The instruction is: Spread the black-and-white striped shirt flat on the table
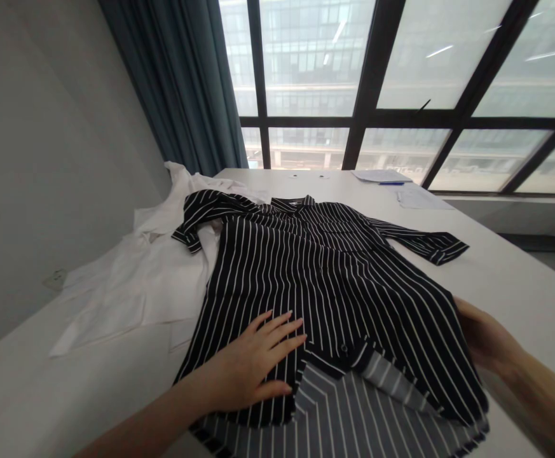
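Black shirt with thin white stripes [325,280] spread flat on white table [520,280], centre, collar far, hem near, lower front flap turned back. Left hand [253,366] flat on near-left front panel, fingers spread, palm down. Right hand [484,337] at shirt's right edge, fingertips hidden behind cloth, grip cannot tell. White garment [148,273] crumpled left, partly under striped sleeve. Papers [401,184] far right by window

Right hand [484,340] fingers hidden, probably under striped shirt [325,273]; hem [344,439] cropped below.
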A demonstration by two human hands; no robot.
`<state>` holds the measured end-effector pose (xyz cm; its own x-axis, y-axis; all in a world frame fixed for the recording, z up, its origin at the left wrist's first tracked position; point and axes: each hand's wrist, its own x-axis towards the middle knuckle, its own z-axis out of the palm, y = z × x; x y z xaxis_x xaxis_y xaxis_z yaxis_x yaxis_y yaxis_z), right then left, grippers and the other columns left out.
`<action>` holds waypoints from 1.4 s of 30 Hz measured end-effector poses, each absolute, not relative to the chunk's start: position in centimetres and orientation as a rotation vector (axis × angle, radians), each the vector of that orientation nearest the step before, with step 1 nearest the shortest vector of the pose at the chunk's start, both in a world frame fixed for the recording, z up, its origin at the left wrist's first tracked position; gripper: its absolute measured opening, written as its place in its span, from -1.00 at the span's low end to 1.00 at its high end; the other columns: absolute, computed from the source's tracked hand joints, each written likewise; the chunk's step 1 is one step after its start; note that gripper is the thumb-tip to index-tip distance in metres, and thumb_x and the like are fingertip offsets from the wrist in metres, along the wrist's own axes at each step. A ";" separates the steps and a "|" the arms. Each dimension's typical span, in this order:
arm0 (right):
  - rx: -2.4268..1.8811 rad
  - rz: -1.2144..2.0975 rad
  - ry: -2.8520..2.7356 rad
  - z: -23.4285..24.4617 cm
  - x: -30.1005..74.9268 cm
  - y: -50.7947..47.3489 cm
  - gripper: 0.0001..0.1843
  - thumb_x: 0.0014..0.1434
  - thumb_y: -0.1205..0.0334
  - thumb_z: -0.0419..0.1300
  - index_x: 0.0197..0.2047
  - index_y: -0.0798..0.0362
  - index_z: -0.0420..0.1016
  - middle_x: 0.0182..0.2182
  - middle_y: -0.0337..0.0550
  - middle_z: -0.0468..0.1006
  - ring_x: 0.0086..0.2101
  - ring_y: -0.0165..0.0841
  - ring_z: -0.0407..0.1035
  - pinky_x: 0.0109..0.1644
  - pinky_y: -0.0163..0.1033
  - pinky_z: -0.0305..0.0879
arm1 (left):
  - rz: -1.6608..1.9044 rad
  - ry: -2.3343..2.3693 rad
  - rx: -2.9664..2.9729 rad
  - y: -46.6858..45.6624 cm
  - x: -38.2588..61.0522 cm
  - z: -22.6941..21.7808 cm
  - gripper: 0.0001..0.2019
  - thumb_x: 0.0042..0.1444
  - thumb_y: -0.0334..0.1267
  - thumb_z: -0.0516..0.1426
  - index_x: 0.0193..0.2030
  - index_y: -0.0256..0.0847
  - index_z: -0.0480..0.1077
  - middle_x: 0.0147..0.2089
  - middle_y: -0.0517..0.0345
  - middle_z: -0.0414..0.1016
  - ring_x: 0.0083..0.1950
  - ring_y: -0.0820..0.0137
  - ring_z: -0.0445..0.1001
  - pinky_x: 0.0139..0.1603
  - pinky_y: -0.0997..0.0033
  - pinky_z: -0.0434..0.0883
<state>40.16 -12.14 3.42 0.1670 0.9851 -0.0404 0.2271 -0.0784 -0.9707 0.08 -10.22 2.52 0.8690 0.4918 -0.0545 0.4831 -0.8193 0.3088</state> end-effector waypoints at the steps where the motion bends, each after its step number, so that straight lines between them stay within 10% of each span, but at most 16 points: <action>1: -1.491 1.108 -1.152 3.6 40.3 -12.1 -0.75 0.00 -0.04 0.19 -0.32 -0.08 0.45 -0.55 -0.15 0.51 -0.53 -0.18 0.44 -0.47 -0.15 0.37 | 0.045 0.731 2.729 -10.2 0.1 2.5 -0.31 0.24 -0.06 0.11 0.43 -0.02 -0.10 0.47 0.06 -0.10 0.47 0.13 -0.12 0.41 -0.10 -0.12; 9: -1.648 0.659 -1.222 5.5 43.5 -11.7 -0.56 -0.12 -0.03 0.38 -0.24 -0.14 0.28 -0.46 -0.22 0.39 -0.46 -0.33 0.32 -0.47 -0.29 0.21 | 0.106 0.736 2.732 -10.2 -0.1 2.6 -0.30 0.20 -0.07 0.16 0.41 -0.01 -0.04 0.46 0.04 -0.05 0.46 0.11 -0.07 0.40 -0.09 -0.05; 22: -2.199 -0.001 -1.831 3.4 45.6 -12.0 -0.67 0.16 -0.08 0.04 -0.17 -0.05 0.41 -0.19 0.01 0.55 -0.46 -0.18 0.43 -0.36 -0.06 0.29 | 0.110 0.702 2.828 -10.7 0.6 2.8 -0.33 0.15 -0.14 0.21 0.37 0.15 0.07 0.46 0.02 -0.07 0.43 -0.03 -0.02 0.32 -0.23 0.06; 30: -1.458 0.755 -2.404 4.6 34.4 -14.8 -0.66 0.22 0.02 0.15 0.04 -0.10 0.46 -0.08 -0.08 0.50 -0.08 -0.18 0.41 0.02 -0.07 0.35 | 0.072 0.353 2.766 -12.5 2.0 4.5 -0.37 0.13 -0.10 0.23 0.33 0.16 0.15 0.45 0.06 -0.01 0.41 0.00 0.07 0.33 -0.19 0.08; 38: -1.342 1.002 -2.379 4.8 33.0 -15.6 -0.91 0.26 0.26 0.08 -0.28 0.00 0.39 -0.24 -0.15 0.44 -0.21 -0.31 0.39 -0.09 -0.16 0.34 | 0.060 0.320 2.800 -12.5 2.2 5.0 -0.53 0.19 -0.16 0.17 0.25 0.02 0.28 0.36 0.02 0.21 0.37 0.11 0.17 0.34 -0.04 0.14; 42: -1.055 1.628 -2.064 5.2 33.2 -16.0 -0.82 0.27 0.11 0.11 -0.11 -0.02 0.42 -0.23 -0.14 0.57 -0.25 -0.31 0.48 -0.10 -0.13 0.40 | 0.143 0.570 2.860 -11.5 1.5 3.7 -0.46 0.19 -0.24 0.18 0.30 0.01 0.20 0.39 0.03 0.15 0.41 0.11 0.08 0.38 -0.09 0.03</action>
